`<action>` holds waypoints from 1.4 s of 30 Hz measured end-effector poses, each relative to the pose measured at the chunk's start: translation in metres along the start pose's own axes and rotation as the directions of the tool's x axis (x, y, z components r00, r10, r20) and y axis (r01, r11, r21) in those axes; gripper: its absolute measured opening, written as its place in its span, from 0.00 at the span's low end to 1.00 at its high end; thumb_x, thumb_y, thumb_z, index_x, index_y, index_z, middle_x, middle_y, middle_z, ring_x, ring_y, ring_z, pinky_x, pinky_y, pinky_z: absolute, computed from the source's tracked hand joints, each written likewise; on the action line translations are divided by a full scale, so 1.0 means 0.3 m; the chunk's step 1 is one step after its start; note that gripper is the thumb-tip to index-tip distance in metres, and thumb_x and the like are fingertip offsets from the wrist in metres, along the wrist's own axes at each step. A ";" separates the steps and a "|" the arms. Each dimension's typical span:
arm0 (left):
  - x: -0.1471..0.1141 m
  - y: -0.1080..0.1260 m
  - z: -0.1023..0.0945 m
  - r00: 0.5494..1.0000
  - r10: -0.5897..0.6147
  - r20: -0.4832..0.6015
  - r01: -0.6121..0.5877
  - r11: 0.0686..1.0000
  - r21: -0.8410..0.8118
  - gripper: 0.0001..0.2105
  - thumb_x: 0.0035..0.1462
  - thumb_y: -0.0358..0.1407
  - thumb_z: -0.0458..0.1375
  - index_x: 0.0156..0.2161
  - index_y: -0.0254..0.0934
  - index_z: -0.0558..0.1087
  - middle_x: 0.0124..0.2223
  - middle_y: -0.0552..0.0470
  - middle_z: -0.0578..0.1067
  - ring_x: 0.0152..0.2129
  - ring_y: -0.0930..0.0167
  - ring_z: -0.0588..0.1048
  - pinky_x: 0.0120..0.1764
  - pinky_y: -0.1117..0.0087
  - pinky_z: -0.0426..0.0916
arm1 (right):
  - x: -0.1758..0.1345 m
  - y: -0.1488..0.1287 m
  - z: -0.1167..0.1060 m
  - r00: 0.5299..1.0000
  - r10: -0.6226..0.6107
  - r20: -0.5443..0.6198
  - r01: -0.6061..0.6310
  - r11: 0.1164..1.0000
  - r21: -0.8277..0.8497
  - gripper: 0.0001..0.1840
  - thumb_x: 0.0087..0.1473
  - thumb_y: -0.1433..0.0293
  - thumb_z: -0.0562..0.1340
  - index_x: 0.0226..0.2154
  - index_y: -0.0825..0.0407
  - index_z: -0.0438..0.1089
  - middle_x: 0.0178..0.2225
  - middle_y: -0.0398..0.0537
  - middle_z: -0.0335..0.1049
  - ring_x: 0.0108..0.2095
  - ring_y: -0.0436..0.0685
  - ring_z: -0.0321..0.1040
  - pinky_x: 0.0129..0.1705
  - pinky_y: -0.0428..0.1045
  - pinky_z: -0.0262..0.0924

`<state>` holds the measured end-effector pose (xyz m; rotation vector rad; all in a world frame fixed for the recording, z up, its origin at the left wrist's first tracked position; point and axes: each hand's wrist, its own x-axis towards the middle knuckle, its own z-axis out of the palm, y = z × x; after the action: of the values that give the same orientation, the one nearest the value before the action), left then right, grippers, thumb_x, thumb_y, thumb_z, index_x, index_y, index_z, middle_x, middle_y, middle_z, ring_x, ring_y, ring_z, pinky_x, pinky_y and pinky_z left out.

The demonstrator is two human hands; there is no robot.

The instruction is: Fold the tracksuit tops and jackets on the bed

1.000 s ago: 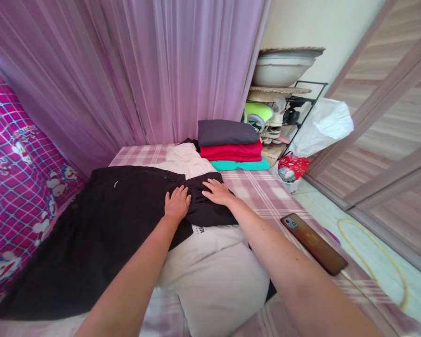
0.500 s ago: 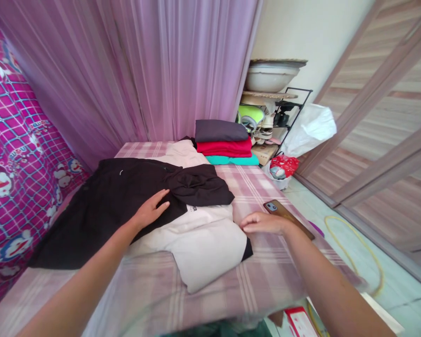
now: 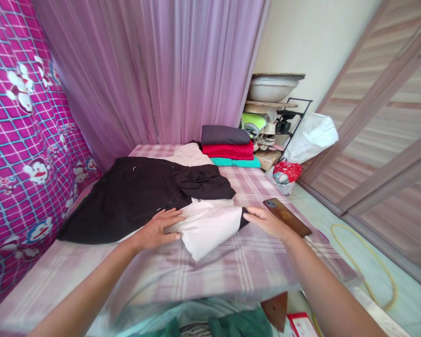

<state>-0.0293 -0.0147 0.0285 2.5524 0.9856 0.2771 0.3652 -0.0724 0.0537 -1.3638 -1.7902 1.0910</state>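
Note:
A black and white garment [image 3: 150,187] lies spread on the bed, with a small white logo on its black part. Its white sleeve [image 3: 214,229] with a black cuff points toward the near right. My left hand [image 3: 157,229] rests palm down where the black and white cloth meet, thumb and fingers apart. At the sleeve end, my right hand [image 3: 264,221] has its fingertips closed on the black cuff. Bunched black cloth [image 3: 206,181] lies on top of the garment, partly covering printed letters.
A folded stack of grey, red and teal clothes [image 3: 228,150] sits at the far edge. On the right lies a phone [image 3: 287,217]. The bed's plaid sheet [image 3: 210,281] drops off at the front. Beyond stand a shoe rack [image 3: 277,126] and a white bag [image 3: 312,138].
My left hand has come nearer, onto the white cloth. My right hand has moved onto the cuff, and the sleeve's end has shifted away from me. The view has tilted slightly.

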 end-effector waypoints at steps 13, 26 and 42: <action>0.168 0.118 -0.013 0.844 -0.193 -0.501 0.062 0.962 -0.266 0.19 0.58 0.43 0.55 0.53 0.42 0.74 0.52 0.50 0.78 0.48 0.65 0.75 0.52 0.66 0.67 | 0.416 -0.119 0.081 0.815 0.061 -0.577 -0.066 0.998 0.013 0.19 0.52 0.54 0.56 0.28 0.51 0.73 0.28 0.45 0.75 0.34 0.58 0.70 0.38 0.50 0.62; 0.311 0.046 -0.044 0.712 -0.559 -0.425 0.261 0.772 -0.579 0.15 0.54 0.45 0.57 0.42 0.40 0.77 0.42 0.49 0.82 0.43 0.60 0.78 0.48 0.62 0.70 | 0.208 0.039 0.060 0.964 0.032 -0.265 0.039 0.965 0.258 0.40 0.40 0.65 0.69 0.56 0.47 0.59 0.39 0.46 0.77 0.42 0.58 0.74 0.49 0.57 0.65; 0.190 0.109 -0.179 0.863 0.006 -0.504 0.005 1.000 0.020 0.33 0.56 0.38 0.57 0.67 0.46 0.56 0.70 0.48 0.54 0.65 0.63 0.55 0.63 0.58 0.56 | 0.317 -0.250 -0.034 0.749 -0.184 -0.637 0.069 0.977 -0.201 0.23 0.48 0.66 0.63 0.50 0.47 0.70 0.45 0.48 0.76 0.44 0.59 0.72 0.50 0.56 0.64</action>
<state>0.0153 0.0171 0.0935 2.5476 1.1647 0.9826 0.3155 0.0125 0.1248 -1.4565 -1.4238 0.3080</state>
